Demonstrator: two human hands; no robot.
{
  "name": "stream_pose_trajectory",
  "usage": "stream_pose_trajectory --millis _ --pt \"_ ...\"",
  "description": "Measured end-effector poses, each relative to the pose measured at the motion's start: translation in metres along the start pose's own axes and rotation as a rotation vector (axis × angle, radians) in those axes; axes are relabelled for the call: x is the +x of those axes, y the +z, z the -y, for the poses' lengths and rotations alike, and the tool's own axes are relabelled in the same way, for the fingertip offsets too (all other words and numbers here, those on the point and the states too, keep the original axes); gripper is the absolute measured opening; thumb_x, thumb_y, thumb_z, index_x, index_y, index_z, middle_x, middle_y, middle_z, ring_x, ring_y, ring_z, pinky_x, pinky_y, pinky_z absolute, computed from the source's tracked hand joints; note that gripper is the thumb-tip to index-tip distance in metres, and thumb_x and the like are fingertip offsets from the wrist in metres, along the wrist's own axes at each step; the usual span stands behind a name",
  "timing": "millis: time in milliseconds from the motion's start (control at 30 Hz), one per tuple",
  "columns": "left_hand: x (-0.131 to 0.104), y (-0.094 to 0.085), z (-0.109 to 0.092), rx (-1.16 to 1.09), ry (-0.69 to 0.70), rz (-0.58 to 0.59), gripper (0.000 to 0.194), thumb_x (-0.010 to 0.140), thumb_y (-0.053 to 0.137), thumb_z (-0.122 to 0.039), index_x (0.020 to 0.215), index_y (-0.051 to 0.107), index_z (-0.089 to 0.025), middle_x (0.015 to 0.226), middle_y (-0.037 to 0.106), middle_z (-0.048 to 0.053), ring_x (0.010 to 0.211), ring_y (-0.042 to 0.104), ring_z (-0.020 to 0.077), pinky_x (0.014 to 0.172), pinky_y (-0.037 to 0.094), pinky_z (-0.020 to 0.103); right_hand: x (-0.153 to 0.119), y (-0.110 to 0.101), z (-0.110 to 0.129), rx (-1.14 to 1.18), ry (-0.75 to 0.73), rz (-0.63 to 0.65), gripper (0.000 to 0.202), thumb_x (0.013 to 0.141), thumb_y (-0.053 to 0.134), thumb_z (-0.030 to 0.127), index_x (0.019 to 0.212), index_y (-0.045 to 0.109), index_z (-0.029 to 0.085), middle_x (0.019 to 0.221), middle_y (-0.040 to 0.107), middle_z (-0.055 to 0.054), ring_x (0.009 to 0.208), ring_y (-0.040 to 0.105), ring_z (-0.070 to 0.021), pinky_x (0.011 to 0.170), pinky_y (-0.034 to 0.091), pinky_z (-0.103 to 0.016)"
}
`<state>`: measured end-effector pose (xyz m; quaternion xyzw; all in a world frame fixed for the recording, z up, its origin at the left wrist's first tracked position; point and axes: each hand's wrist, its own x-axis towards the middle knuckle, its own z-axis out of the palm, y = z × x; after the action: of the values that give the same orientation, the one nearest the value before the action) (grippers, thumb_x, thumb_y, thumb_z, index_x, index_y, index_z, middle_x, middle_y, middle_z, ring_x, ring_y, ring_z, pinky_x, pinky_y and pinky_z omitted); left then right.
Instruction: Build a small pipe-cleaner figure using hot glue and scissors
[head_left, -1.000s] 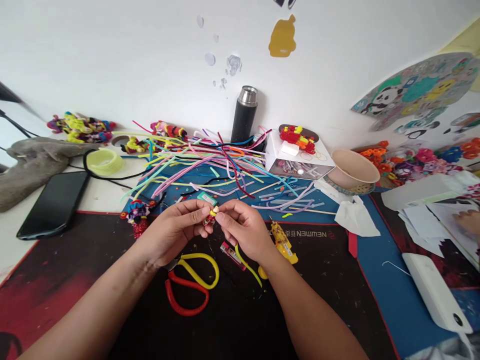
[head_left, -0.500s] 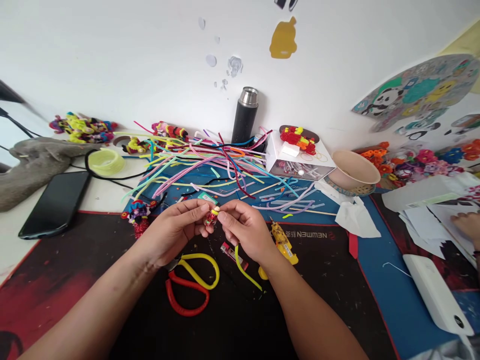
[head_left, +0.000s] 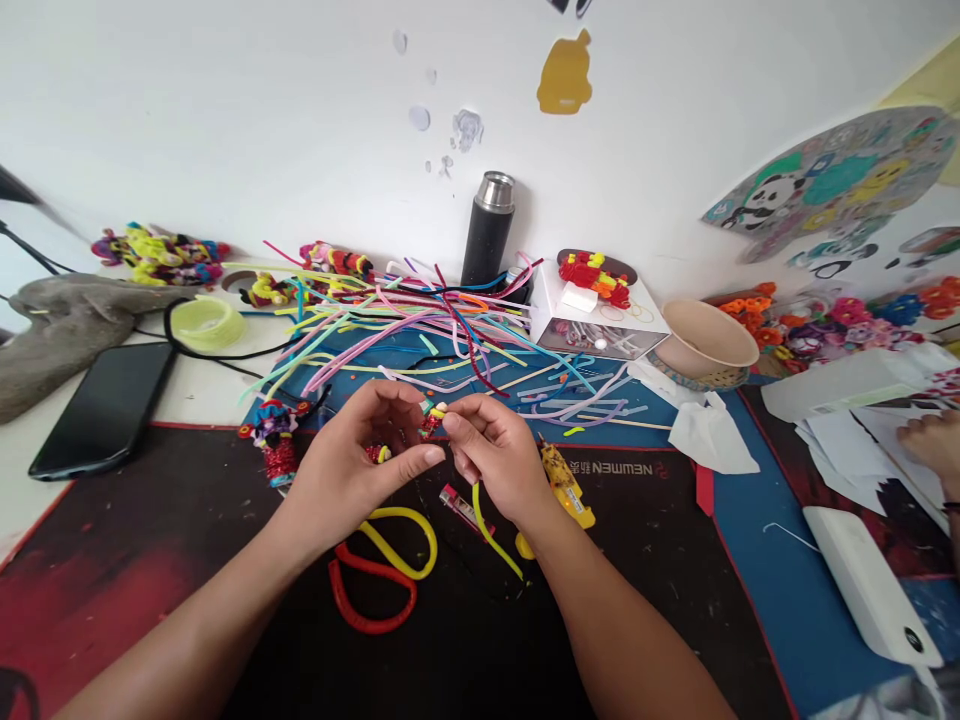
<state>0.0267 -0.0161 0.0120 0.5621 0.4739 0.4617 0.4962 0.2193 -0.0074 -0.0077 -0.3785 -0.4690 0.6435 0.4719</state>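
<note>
My right hand [head_left: 491, 445] pinches a small red and yellow chenille piece [head_left: 433, 420] with a pale tip between thumb and fingertips. My left hand [head_left: 367, 450] is beside it with the thumb stretched out and apart from the curved fingers. A second red and yellow piece [head_left: 381, 454] shows inside that hand's curve; whether it rests in the palm or on the mat is unclear. Below my right hand hangs a yellow-green pipe cleaner [head_left: 491, 540]. Scissors with one yellow and one red handle [head_left: 375, 617] lie under my left wrist, their blades hidden.
Many coloured pipe cleaners [head_left: 390, 330] spread along the back. A yellow glue gun [head_left: 568, 490] lies right of my right hand, a chenille doll [head_left: 276, 445] left of my left. A black flask [head_left: 487, 230] and white box [head_left: 592, 315] stand behind. Another person's hand [head_left: 930, 440] is far right.
My left thumb and fingers have spread apart, letting go of the small piece, which my right hand still pinches. The second red and yellow piece has come into sight.
</note>
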Motion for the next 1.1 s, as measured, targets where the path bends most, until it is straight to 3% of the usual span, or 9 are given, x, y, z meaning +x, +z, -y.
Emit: stream_pose_trajectory --millis 167,367,767,1100 --pt "-0.005 0.002 0.006 0.417 0.225 -0.045 0.031 0.093 0.086 -0.039 0.116 0.07 -0.025 0.099 0.077 0.001 0.087 0.074 0.0214 0.079 0.058 0.034 -0.002 0.0 -0.004 -0.06 -0.035 -0.045 0.035 0.097 0.079 0.056 0.098 0.067 0.024 0.057 0.053 0.01 0.044 0.043 -0.0098 0.045 0.034 -0.024" --pt "-0.006 0.001 0.012 0.611 0.418 -0.08 0.019 0.102 0.074 -0.027 0.119 0.068 -0.025 0.1 0.079 0.0 0.084 0.077 0.019 0.078 0.059 0.03 -0.005 0.002 -0.007 -0.209 -0.093 -0.09 0.032 0.099 0.077 0.054 0.101 0.072 0.022 0.062 0.054 0.007 0.05 0.046 -0.0111 0.049 0.035 -0.026" --pt "-0.008 0.004 0.015 0.716 0.562 -0.118 0.013 0.105 0.071 -0.022 0.118 0.069 -0.022 0.1 0.084 0.002 0.081 0.082 0.0181 0.076 0.061 0.026 -0.006 0.005 -0.003 -0.288 -0.154 -0.092 0.019 0.1 0.074 0.042 0.1 0.072 0.023 0.064 0.054 0.006 0.053 0.048 -0.0122 0.052 0.035 -0.028" --pt "-0.008 0.007 0.017 0.778 0.585 -0.179 0.016 0.104 0.069 -0.017 0.119 0.071 -0.022 0.106 0.088 0.002 0.083 0.085 0.0187 0.075 0.062 0.025 -0.006 0.004 -0.008 -0.147 -0.064 -0.047 0.031 0.1 0.077 0.053 0.102 0.069 0.024 0.063 0.053 0.007 0.051 0.045 -0.0113 0.049 0.034 -0.026"
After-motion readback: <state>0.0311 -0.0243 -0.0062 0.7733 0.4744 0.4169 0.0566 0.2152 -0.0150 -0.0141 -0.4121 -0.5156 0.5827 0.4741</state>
